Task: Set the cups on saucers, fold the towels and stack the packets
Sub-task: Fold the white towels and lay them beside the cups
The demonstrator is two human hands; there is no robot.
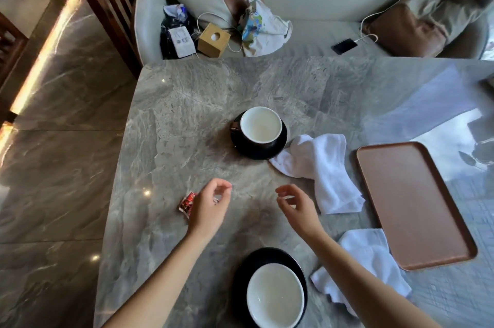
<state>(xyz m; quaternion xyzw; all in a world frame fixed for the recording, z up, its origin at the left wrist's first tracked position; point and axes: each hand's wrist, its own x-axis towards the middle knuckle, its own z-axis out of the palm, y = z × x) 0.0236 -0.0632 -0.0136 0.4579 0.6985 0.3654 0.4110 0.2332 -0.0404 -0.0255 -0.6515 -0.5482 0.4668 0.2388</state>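
Both hands are hovering over the surface with fingers loosely curled and empty, the left hand just beside a red packet, the right hand near a crumpled towel

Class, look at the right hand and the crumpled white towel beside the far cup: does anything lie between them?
Nothing visible does. The right hand hovers empty over bare table, and the far towel lies just to its right.

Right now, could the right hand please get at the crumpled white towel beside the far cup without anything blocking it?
Probably yes. The right hand hovers empty, fingers loosely curled, just left of the crumpled towel, and only bare table lies between them.
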